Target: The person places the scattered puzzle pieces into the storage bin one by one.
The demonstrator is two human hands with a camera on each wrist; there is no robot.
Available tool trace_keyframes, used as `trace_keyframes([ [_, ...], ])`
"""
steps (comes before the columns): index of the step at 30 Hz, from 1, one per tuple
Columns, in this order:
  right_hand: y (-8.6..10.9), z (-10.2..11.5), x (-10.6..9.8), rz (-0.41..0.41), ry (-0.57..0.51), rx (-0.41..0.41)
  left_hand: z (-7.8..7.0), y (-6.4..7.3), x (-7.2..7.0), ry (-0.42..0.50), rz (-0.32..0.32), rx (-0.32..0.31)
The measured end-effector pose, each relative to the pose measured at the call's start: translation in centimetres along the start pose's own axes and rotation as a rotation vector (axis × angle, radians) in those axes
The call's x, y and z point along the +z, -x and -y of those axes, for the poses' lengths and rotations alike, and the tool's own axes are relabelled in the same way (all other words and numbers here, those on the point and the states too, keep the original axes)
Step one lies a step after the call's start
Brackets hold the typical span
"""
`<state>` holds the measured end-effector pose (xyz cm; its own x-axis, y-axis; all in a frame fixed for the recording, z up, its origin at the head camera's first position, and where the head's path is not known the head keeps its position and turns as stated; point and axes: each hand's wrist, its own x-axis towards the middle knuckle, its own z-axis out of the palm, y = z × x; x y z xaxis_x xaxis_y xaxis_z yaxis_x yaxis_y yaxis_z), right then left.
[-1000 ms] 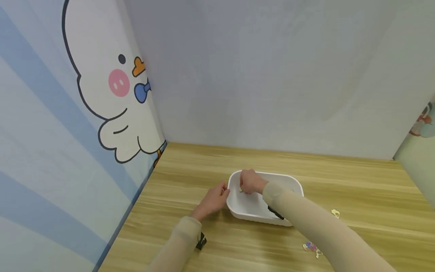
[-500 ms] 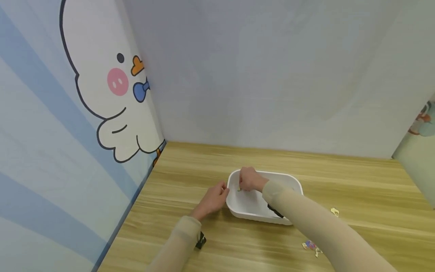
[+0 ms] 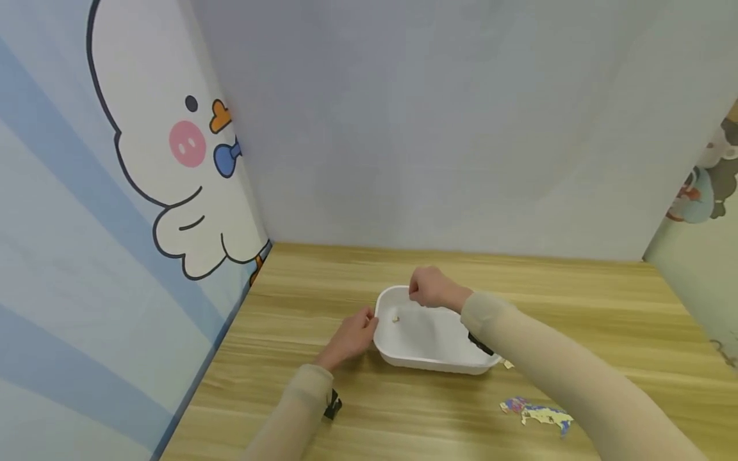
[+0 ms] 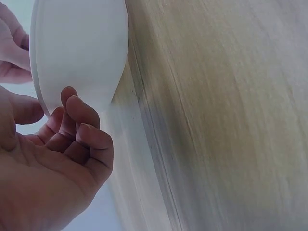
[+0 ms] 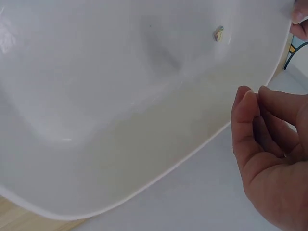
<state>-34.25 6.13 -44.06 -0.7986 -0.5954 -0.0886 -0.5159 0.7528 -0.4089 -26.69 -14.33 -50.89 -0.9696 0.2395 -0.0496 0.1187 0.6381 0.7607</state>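
Bird panel: seen along the left table edge; sideways room was limited there.
Left hand: basin rim was pinched, thumb inside, curled fingers against the outer wall.
White basin: set on the wooden table; judged light, stiff, rather slippery; hold judged best at the rim.
Small piece: found on the basin floor, left end, touched by neither hand; judged very light, easily slid; best pinched by its edges.
Right hand: held over the basin's far side; thumb and index tips were closed together, nothing seen between them.
Pale piece: seen just beside the near right basin corner, under the right sleeve; contact with the basin could not be told.
Flat pieces: grouped right of the basin, nearside; judged thin, bendable; overlap could not be told.
Room: table strip was left before the back wall; more width was seen rightward.
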Motion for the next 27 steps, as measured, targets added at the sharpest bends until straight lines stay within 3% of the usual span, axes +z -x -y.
trace_keyframes([
  [10,3.3,-2.1,-2.8,-0.037,-0.006,0.012,-0.1,-0.5,0.1,-0.003,-0.012,0.001],
  [19,6.1,-4.7,-2.9,-0.072,-0.021,0.059,0.0,-0.3,0.3,-0.006,-0.009,-0.027],
  [27,7.9,-5.9,-3.1,-0.073,-0.026,0.077,-0.1,-0.3,0.3,-0.002,-0.008,0.001],
])
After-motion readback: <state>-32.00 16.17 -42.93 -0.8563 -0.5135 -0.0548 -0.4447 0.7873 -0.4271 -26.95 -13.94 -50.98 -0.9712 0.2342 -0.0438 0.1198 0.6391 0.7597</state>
